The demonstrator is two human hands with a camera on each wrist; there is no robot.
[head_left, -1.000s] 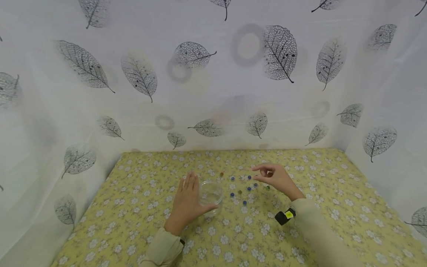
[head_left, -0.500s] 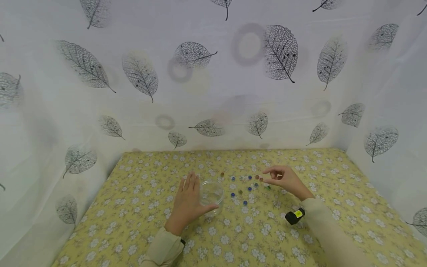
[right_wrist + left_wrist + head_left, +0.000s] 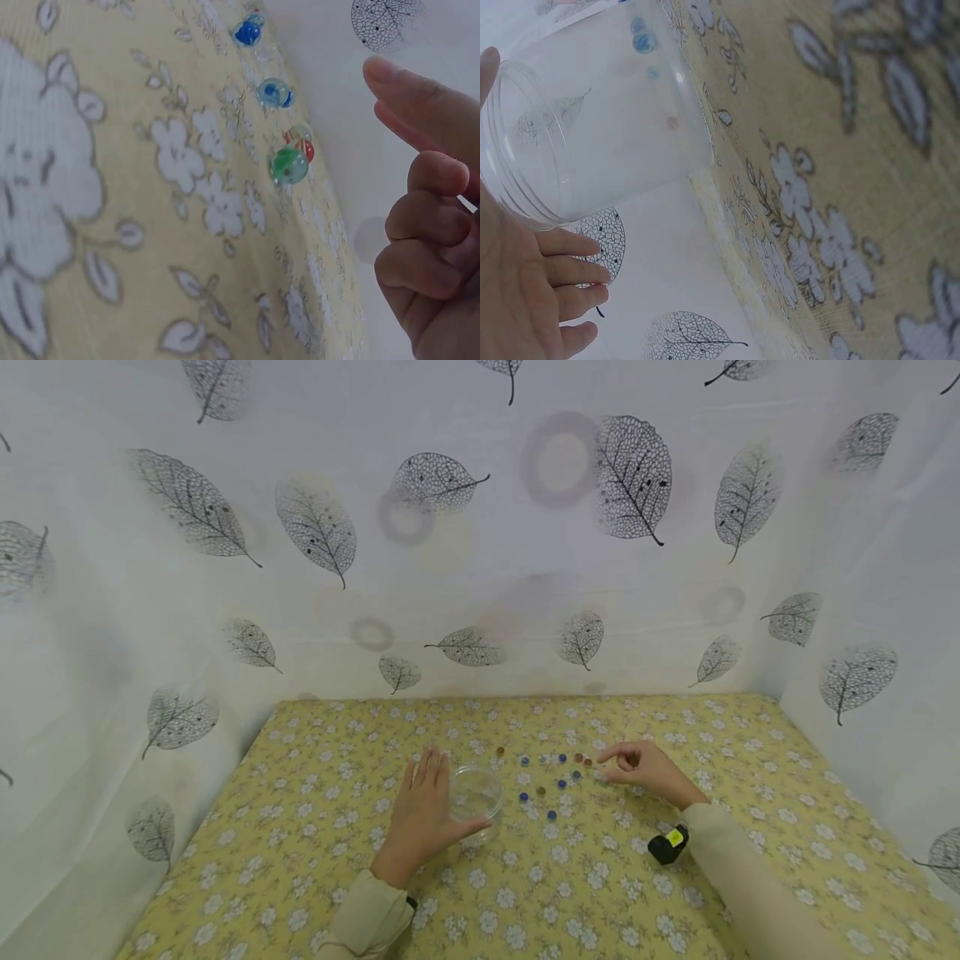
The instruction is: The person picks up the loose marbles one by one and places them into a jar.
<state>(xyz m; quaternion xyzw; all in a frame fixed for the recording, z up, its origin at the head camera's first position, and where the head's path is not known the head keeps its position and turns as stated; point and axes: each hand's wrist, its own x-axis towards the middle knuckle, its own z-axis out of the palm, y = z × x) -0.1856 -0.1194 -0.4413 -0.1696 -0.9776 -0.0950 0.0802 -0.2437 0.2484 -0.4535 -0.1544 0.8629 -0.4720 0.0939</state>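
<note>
A clear round jar (image 3: 491,802) stands upright on the cloth, its mouth uncovered. My left hand (image 3: 422,818) lies along the jar's left side with straight fingers, the thumb stretched across its near side. Blue marbles (image 3: 642,43) show through the jar wall; I cannot tell whether any lie inside. Over on the right, my right hand (image 3: 651,770) hovers beside a green marble (image 3: 289,165), thumb and index finger apart and nothing between them. Its other fingers are curled in. Two reddish marbles (image 3: 579,758) lie just left of the fingertips.
Several more marbles are scattered between jar and right hand, among them a blue one (image 3: 552,816) nearest me and an amber one (image 3: 500,751) farther back. A flowered yellow cloth (image 3: 300,877) covers the table. A leaf-print curtain (image 3: 480,568) encloses its back and sides.
My right hand has moved right, away from the blue marbles, uncovering the reddish marbles, then lowered slightly toward the green marble. My left hand and the jar stay put.
</note>
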